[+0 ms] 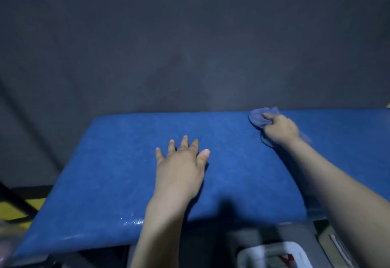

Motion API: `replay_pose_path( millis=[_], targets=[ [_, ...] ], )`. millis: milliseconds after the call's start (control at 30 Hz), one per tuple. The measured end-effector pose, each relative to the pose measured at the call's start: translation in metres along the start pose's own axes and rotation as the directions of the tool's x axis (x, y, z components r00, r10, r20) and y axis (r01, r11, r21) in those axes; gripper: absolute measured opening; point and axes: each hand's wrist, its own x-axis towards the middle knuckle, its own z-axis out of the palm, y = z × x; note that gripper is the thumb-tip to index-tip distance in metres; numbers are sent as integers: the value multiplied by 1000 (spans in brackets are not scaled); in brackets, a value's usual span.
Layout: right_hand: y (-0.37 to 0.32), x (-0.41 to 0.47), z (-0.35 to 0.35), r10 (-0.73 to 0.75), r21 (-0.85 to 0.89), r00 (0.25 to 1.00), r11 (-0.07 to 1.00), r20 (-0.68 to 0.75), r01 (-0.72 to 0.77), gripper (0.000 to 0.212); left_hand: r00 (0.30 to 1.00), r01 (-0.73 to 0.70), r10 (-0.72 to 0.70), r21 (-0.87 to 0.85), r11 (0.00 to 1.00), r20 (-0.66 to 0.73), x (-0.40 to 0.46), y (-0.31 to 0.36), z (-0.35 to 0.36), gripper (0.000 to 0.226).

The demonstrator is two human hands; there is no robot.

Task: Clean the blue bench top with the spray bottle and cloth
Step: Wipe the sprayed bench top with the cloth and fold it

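The blue bench top (118, 162) fills the lower middle of the head view, with a wet sheen near its front edge. My left hand (181, 166) lies flat on the middle of it, fingers spread. My right hand (280, 129) grips a bunched pale blue cloth (258, 117) and presses it on the bench near the far edge, to the right. No spray bottle can be made out.
A dark grey wall (190, 46) rises straight behind the bench. A white container with a red mark (272, 256) sits low in front of the bench at the bottom right. Something yellow behind black bars (14, 208) shows at the left.
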Motion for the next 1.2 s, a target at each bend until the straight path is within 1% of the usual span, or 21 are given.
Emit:
replay_pose_path(
  millis=[67, 100, 133, 200, 233, 300, 333, 367, 400, 433, 500, 533, 567, 600, 633, 700, 733, 767, 867, 1000, 1200],
  targets=[
    [-38, 1, 17, -35, 33, 999, 999, 39, 34, 35, 1000, 10, -10, -12, 1000, -11, 0, -1, -2, 54],
    [-62, -6, 29, -104, 38, 993, 994, 49, 102, 36, 999, 13, -14, -18, 1000, -32, 1, -2, -4, 54],
    [-90, -18, 42, -219, 43, 974, 975, 61, 217, 36, 998, 14, -14, -15, 1000, -60, 2, -1, -7, 54],
    [-139, -54, 61, -459, 72, 879, 888, 127, 454, 27, 992, 7, -5, 13, 1000, -126, 5, 0, -12, 54],
    [-153, -73, 64, -531, 72, 828, 846, 178, 528, 25, 988, 9, -6, 20, 1000, -153, 5, 1, -13, 53],
    [-153, -89, 61, -601, 93, 767, 797, 224, 597, 32, 987, 16, -11, 26, 1000, -160, 1, 2, -16, 53],
    [-139, -88, 56, -616, 104, 758, 786, 213, 609, 35, 988, 18, -13, 32, 999, -151, -3, 1, -16, 53],
    [-118, -81, 49, -613, 93, 767, 789, 189, 607, 40, 989, 20, -14, 40, 999, -145, -6, 0, -17, 53],
    [-95, -70, 40, -572, 61, 803, 819, 167, 570, 46, 990, 25, -18, 46, 999, -140, -10, -3, -19, 54],
    [-68, -55, 31, -487, 2, 860, 870, 152, 492, 51, 990, 30, -23, 46, 998, -137, -14, -6, -21, 54],
    [-16, -28, 7, -237, -178, 966, 951, 104, 252, 54, 990, 37, -32, 36, 999, -138, -20, -11, -25, 53],
    [6, -17, -5, -105, -225, 991, 967, 86, 122, 57, 990, 41, -36, 31, 999, -137, -22, -14, -27, 53],
    [20, -9, -13, 14, -225, 996, 974, 89, 6, 62, 990, 46, -41, 29, 999, -135, -24, -17, -29, 53],
    [29, -1, -17, 97, -183, 991, 980, 92, -79, 64, 990, 52, -48, 29, 998, -134, -25, -21, -31, 53],
    [29, 6, -16, 131, -124, 988, 985, 76, -121, 61, 989, 61, -57, 29, 998, -135, -26, -24, -33, 53],
    [10, 11, -5, 66, -48, 997, 997, 46, -64, 44, 988, 75, -71, 23, 997, -137, -28, -31, -36, 53],
    [-7, 12, 1, 11, -44, 999, 999, 38, -9, 36, 988, 76, -74, 11, 997, -137, -29, -34, -38, 53],
    [-25, 10, 10, -50, -56, 998, 997, 35, 52, 33, 988, 77, -77, -7, 997, -135, -30, -36, -39, 53],
    [-90, 1, 37, -236, -20, 970, 971, 55, 238, 38, 988, 73, -81, -65, 995, -130, -30, -42, -39, 52],
    [-177, -13, 74, -469, 26, 876, 882, 111, 470, 43, 989, 75, -85, -79, 994, -123, -30, -52, -37, 52],
    [-267, -31, 109, -607, 60, 761, 789, 229, 612, 42, 979, 76, -88, -74, 994, -185, -36, -73, -40, 52]
  ],
)
